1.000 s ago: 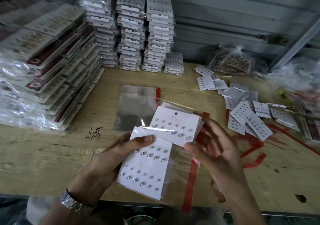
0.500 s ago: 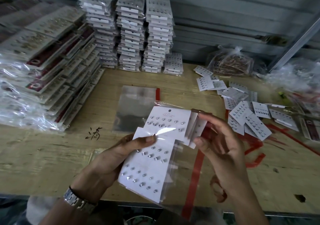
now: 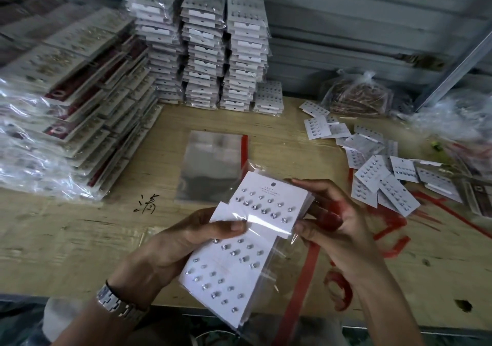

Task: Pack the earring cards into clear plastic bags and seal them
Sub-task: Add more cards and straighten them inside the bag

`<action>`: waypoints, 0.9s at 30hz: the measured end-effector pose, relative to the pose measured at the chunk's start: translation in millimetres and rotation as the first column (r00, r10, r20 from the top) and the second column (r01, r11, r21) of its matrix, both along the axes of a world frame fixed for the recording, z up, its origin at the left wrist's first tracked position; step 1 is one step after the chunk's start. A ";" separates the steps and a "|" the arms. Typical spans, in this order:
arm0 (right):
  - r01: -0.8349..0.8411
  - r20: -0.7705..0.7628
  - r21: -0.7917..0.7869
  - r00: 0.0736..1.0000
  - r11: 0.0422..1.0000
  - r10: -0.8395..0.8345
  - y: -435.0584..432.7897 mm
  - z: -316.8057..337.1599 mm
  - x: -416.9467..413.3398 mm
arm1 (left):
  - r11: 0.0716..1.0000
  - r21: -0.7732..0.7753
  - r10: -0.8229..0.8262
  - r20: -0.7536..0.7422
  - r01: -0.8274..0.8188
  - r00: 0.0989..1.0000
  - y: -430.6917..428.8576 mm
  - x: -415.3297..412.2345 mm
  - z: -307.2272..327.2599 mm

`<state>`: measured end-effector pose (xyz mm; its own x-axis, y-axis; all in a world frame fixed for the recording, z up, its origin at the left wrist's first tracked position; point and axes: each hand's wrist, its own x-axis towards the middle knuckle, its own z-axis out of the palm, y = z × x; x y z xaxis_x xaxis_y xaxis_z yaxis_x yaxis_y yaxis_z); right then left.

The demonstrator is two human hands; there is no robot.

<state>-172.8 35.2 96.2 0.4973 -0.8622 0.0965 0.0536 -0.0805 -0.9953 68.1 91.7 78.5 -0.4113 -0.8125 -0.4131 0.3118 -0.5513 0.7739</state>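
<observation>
Two earring cards (image 3: 266,201), gripped by left hand (image 3: 186,241) and right hand (image 3: 338,228), now overlap more.

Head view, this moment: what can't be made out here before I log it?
- Head view: how many upper earring cards there are; the right hand grips them and its fingers cover their stacked edges.
- Print at the top card's head: too small to read.
- The left hand holds the clear bag; its fingers behind are hidden by the cards.
- Contents of the knotted bag at the back: blurred.
</observation>
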 end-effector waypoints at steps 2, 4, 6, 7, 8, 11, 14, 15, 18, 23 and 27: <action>-0.047 0.036 0.048 0.998 0.998 0.046 -0.4 0.4 -0.2 | 1.000 0.002 0.010 0.024 -0.010 1.000 0.3 -1.0 0.4; -0.076 0.066 0.095 0.995 0.993 0.070 0.3 2.0 -0.2 | 1.000 0.004 0.015 0.031 -0.015 0.999 0.7 -2.7 1.0; -0.042 0.048 0.096 0.998 0.994 0.037 1.6 3.3 1.3 | 1.000 -0.006 0.006 0.032 -0.006 0.999 0.3 -4.5 1.9; -0.026 0.041 0.089 0.999 0.996 0.022 2.3 3.8 2.2 | 1.000 -0.010 0.001 0.031 -0.001 1.000 0.0 -5.0 2.1; -0.012 0.033 0.076 0.999 0.997 0.009 2.6 3.7 3.0 | 1.000 -0.013 -0.003 0.028 0.003 1.000 -0.4 -4.9 2.3; 0.012 0.019 0.036 1.000 0.999 -0.012 3.9 1.6 6.1 | 1.000 -0.022 -0.018 0.028 0.019 0.999 -0.6 -3.0 2.5; 0.059 -0.019 -0.022 0.998 0.998 -0.059 7.6 0.5 9.5 | 0.999 -0.023 -0.022 0.036 0.023 0.999 -0.8 -1.5 1.1; 0.065 -0.031 -0.032 0.997 0.997 -0.066 8.2 1.0 9.7 | 0.999 -0.024 -0.022 0.039 0.023 0.999 -0.8 -0.7 0.1; -0.015 0.005 0.062 1.000 0.998 0.015 6.4 4.6 4.3 | 1.000 0.004 -0.029 0.000 0.029 1.000 -1.0 1.7 -1.8; -0.062 -0.058 0.060 0.996 0.996 0.066 1.6 8.8 -0.6 | 0.997 0.051 -0.051 -0.048 0.053 0.998 0.3 4.4 -6.8; -0.037 -0.065 0.035 0.997 0.999 0.039 4.0 6.7 4.4 | 0.996 0.049 -0.068 -0.045 0.071 0.997 1.0 5.0 -9.4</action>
